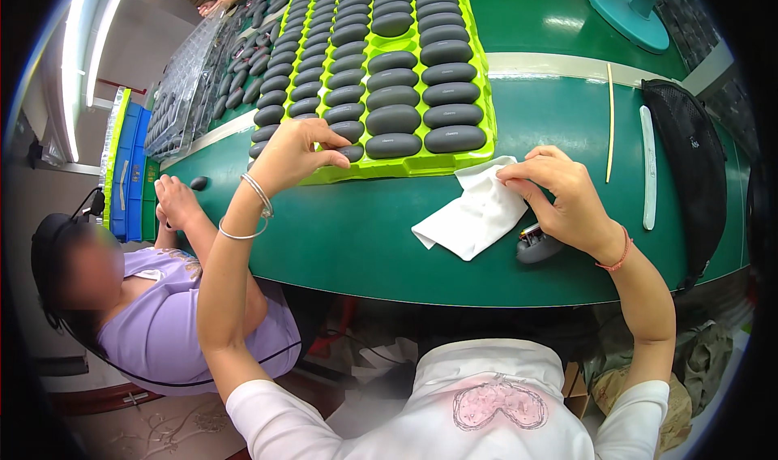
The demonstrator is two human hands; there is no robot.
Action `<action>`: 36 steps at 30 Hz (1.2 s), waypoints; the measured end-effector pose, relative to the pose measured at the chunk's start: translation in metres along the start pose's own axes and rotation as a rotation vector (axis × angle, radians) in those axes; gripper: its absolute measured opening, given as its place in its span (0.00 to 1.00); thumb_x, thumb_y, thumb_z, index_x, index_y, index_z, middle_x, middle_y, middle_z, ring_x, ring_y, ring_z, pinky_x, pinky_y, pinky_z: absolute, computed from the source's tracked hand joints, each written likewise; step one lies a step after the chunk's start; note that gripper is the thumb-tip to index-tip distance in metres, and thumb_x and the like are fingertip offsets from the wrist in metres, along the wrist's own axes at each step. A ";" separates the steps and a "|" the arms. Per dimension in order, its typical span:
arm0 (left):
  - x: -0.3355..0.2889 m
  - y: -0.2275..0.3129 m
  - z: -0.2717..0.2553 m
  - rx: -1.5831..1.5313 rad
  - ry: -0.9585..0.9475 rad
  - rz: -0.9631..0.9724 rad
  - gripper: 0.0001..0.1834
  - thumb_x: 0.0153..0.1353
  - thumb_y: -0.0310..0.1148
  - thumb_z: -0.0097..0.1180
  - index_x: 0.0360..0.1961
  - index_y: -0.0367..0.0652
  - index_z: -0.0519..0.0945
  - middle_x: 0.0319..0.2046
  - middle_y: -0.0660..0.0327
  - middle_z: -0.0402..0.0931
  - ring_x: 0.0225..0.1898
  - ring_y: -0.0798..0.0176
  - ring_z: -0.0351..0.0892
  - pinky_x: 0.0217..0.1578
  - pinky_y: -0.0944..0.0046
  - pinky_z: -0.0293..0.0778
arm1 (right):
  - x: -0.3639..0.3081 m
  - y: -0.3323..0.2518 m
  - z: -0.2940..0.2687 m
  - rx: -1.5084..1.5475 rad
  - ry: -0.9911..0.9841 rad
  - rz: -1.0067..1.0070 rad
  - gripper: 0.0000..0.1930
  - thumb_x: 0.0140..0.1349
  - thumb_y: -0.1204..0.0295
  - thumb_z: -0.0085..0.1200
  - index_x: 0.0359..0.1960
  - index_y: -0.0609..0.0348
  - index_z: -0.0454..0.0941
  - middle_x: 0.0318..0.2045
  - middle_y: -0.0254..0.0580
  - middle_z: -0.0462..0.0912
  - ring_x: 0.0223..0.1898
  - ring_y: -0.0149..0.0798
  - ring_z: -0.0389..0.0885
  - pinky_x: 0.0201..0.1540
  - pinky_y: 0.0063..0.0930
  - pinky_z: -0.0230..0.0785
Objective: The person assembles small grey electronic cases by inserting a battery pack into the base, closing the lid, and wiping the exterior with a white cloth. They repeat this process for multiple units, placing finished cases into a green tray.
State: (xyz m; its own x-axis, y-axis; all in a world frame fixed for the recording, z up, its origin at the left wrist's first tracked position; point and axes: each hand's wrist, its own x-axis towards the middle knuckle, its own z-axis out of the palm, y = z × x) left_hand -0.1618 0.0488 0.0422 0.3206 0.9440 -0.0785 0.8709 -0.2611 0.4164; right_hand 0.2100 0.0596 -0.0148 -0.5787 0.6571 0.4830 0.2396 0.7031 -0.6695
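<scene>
My left hand (pixel 296 154) reaches to the front edge of a lime-green tray (pixel 421 166). Its thumb and forefinger close around the end of a dark grey oval case (pixel 352 153) in the tray's front row. Rows of similar cases fill most of the tray, with one bare slot (pixel 391 42) toward the back. My right hand (pixel 565 201) pinches the upper corner of a white cloth (pixel 478 213) lying on the green table. Just below that hand sits another dark case (pixel 536 245) with colourful parts showing at its top, partly hidden by my fingers.
A co-worker in a purple top (pixel 178 314) sits at my left, hands on the table by a small dark piece (pixel 198 183). Clear plastic trays (pixel 190 87) and loose dark pieces lie beyond. To the right are a thin stick (pixel 609 128), a pale strip (pixel 647 168) and a black mesh pouch (pixel 689 168).
</scene>
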 end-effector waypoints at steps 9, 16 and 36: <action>-0.021 -0.009 0.000 0.117 0.111 0.068 0.13 0.50 0.37 0.68 0.35 0.40 0.85 0.30 0.59 0.74 0.34 0.58 0.74 0.37 0.61 0.70 | -0.001 0.000 0.003 0.007 -0.024 0.005 0.09 0.52 0.83 0.58 0.36 0.60 0.82 0.28 0.42 0.82 0.31 0.44 0.76 0.37 0.34 0.71; -0.019 -0.009 -0.001 0.031 0.014 -0.080 0.18 0.47 0.39 0.71 0.37 0.40 0.84 0.28 0.60 0.70 0.32 0.59 0.72 0.35 0.62 0.68 | 0.003 -0.003 0.006 0.014 -0.051 -0.008 0.09 0.52 0.82 0.59 0.36 0.59 0.82 0.28 0.42 0.81 0.32 0.44 0.76 0.37 0.34 0.71; -0.025 0.002 0.004 0.101 0.312 0.134 0.13 0.48 0.33 0.69 0.32 0.39 0.81 0.30 0.58 0.71 0.37 0.53 0.71 0.41 0.58 0.69 | 0.128 -0.031 0.122 -0.279 -0.041 -0.483 0.14 0.52 0.73 0.60 0.40 0.61 0.76 0.33 0.41 0.81 0.41 0.44 0.77 0.44 0.36 0.64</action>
State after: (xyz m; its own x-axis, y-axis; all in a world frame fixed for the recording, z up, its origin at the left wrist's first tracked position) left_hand -0.1665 0.0243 0.0410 0.3184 0.9122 0.2578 0.8665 -0.3904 0.3111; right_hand 0.0333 0.0881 -0.0012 -0.7025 0.2352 0.6717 0.1335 0.9706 -0.2002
